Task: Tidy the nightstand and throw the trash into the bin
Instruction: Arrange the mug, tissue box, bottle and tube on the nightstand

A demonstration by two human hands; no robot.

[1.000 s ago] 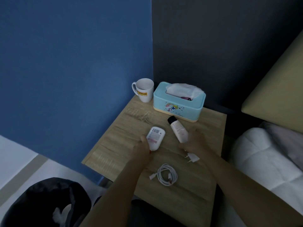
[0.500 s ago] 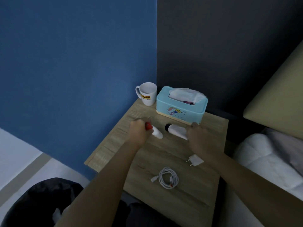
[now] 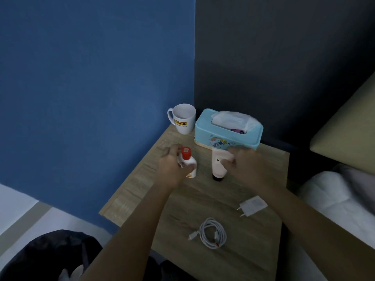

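Note:
On the wooden nightstand [image 3: 203, 201] my left hand [image 3: 172, 166] grips a small white bottle with a red cap [image 3: 188, 162], standing upright. My right hand [image 3: 245, 165] holds a pale pink tube [image 3: 218, 166] upright on its black cap, just in front of the light blue tissue box [image 3: 227, 131]. A white mug with a yellow label [image 3: 183, 118] stands in the back left corner. A coiled white cable [image 3: 212, 233] and a white plug adapter [image 3: 251, 205] lie near the front.
A bin lined with a black bag [image 3: 46, 254] sits on the floor at the lower left. A bed with white bedding [image 3: 332, 201] and a beige headboard [image 3: 349, 126] is on the right. Blue and dark walls meet behind the nightstand.
Both hands carried the bottle and the tube from the middle of the nightstand toward the back and stood them upright; a second ago they lay flat.

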